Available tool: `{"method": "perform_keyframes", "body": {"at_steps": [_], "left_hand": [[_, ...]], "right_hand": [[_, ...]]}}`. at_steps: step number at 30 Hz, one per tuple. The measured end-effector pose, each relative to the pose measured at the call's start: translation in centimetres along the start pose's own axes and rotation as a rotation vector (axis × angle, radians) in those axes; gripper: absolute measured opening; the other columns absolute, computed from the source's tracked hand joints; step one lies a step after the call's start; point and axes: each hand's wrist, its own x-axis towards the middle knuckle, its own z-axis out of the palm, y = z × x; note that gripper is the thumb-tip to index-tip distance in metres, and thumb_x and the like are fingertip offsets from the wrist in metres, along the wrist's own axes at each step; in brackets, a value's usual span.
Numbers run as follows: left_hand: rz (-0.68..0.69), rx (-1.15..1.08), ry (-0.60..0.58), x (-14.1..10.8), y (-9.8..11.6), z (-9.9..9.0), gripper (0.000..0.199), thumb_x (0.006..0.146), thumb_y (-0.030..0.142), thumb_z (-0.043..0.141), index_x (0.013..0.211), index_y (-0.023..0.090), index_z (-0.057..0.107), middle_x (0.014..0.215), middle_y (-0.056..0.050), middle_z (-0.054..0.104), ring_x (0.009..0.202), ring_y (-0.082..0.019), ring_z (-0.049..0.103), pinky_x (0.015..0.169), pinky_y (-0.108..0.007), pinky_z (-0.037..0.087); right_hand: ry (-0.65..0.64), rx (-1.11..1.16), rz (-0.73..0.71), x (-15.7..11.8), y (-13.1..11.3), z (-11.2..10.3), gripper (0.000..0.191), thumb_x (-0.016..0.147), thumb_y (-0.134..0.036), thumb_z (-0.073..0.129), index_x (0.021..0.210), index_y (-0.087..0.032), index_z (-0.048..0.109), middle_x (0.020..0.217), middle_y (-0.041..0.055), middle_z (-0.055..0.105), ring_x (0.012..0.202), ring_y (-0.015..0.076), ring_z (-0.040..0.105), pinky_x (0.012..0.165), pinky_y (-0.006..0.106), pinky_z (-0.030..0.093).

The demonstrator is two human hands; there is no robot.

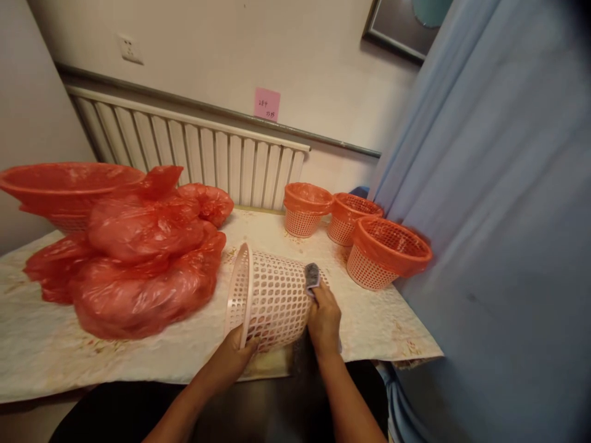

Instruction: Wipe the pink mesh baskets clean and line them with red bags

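A pale pink perforated plastic basket (272, 295) lies on its side near the table's front edge, its open rim facing left. My left hand (237, 347) grips it from below at the rim. My right hand (324, 320) presses a small grey cloth (312, 275) against the basket's bottom end. Both forearms reach up from the lower edge of the view.
A heap of red plastic bags (138, 258) fills the table's left side, with a wide red basin (64, 184) behind it. Three pink baskets lined with red bags (307, 209) (351, 215) (385, 249) stand at the back right. A blue curtain (498, 234) hangs on the right; a radiator (198, 147) runs behind the table (369, 320).
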Motion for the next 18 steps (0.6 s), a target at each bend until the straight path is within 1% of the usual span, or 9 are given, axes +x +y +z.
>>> {"method": "perform_keyframes", "body": {"at_steps": [2,4,5,7,9,10,12,15,18], "left_hand": [[0.003,-0.040,0.007,0.1,0.3,0.1,0.044,0.082,0.042,0.059,0.115,0.014,0.065,0.116,-0.011,0.071,0.113,-0.031,0.061,0.105,-0.046,0.042],[0.021,-0.089,0.001,0.1,0.6,0.2,0.047,0.079,0.045,0.063,0.112,0.013,0.066,0.114,-0.011,0.071,0.111,-0.031,0.062,0.104,-0.045,0.044],[0.026,-0.105,-0.007,0.1,0.8,0.2,0.047,0.078,0.046,0.063,0.112,0.013,0.066,0.112,-0.011,0.072,0.109,-0.032,0.063,0.101,-0.045,0.046],[0.013,-0.109,-0.023,-0.1,1.1,0.2,0.046,0.079,0.044,0.063,0.113,0.015,0.065,0.108,-0.011,0.073,0.104,-0.032,0.065,0.094,-0.043,0.051],[-0.007,-0.078,-0.016,-0.3,1.2,0.1,0.041,0.081,0.038,0.061,0.116,0.016,0.065,0.103,-0.009,0.075,0.099,-0.031,0.066,0.088,-0.043,0.053],[-0.001,-0.058,-0.012,-0.3,1.3,0.0,0.039,0.081,0.035,0.060,0.116,0.017,0.065,0.102,-0.009,0.075,0.100,-0.031,0.066,0.089,-0.043,0.053],[0.044,-0.024,-0.005,-0.5,1.4,0.0,0.037,0.081,0.030,0.059,0.116,0.018,0.066,0.107,-0.009,0.074,0.105,-0.031,0.064,0.097,-0.045,0.048],[0.110,-0.006,-0.013,-0.8,1.5,0.3,0.038,0.083,0.030,0.058,0.118,0.018,0.066,0.118,-0.008,0.070,0.121,-0.032,0.055,0.110,-0.046,0.036],[0.108,-0.013,-0.036,-1.0,1.3,0.5,0.040,0.085,0.033,0.057,0.122,0.019,0.064,0.119,-0.007,0.070,0.127,-0.031,0.051,0.114,-0.048,0.031]], "right_hand": [[-0.052,0.032,-0.069,-1.2,-3.3,0.6,0.050,0.084,-0.003,0.039,0.126,-0.021,0.059,0.134,0.0105,0.056,0.128,0.0215,0.048,0.106,0.045,0.042],[-0.130,0.076,-0.180,-2.6,-6.3,1.2,0.049,0.084,-0.004,0.039,0.126,-0.020,0.059,0.138,0.0108,0.053,0.133,0.0217,0.043,0.109,0.044,0.041],[-0.147,0.094,-0.237,-3.3,-7.6,1.6,0.049,0.084,-0.004,0.039,0.127,-0.019,0.058,0.140,0.0113,0.051,0.135,0.0221,0.042,0.109,0.045,0.041],[-0.143,0.120,-0.320,-4.4,-9.5,2.2,0.051,0.084,-0.005,0.039,0.132,-0.016,0.053,0.142,0.0136,0.048,0.137,0.0230,0.039,0.108,0.046,0.042],[-0.095,0.136,-0.356,-4.8,-10.4,2.7,0.052,0.085,-0.005,0.037,0.135,-0.014,0.048,0.142,0.0158,0.048,0.137,0.0232,0.038,0.107,0.047,0.044],[-0.077,0.142,-0.361,-4.5,-10.6,2.9,0.052,0.085,-0.004,0.036,0.135,-0.013,0.048,0.142,0.0163,0.048,0.138,0.0231,0.038,0.107,0.047,0.044],[-0.077,0.145,-0.355,-3.2,-10.7,3.0,0.050,0.086,-0.004,0.035,0.134,-0.013,0.049,0.141,0.0160,0.049,0.137,0.0229,0.038,0.108,0.047,0.043],[-0.143,0.138,-0.336,0.1,-10.7,3.2,0.047,0.089,-0.006,0.036,0.133,-0.014,0.050,0.142,0.0142,0.048,0.136,0.0221,0.039,0.111,0.046,0.040],[-0.201,0.163,-0.337,3.1,-10.9,3.6,0.046,0.089,-0.006,0.039,0.131,-0.017,0.052,0.139,0.0115,0.051,0.133,0.0209,0.043,0.112,0.045,0.038]]}}
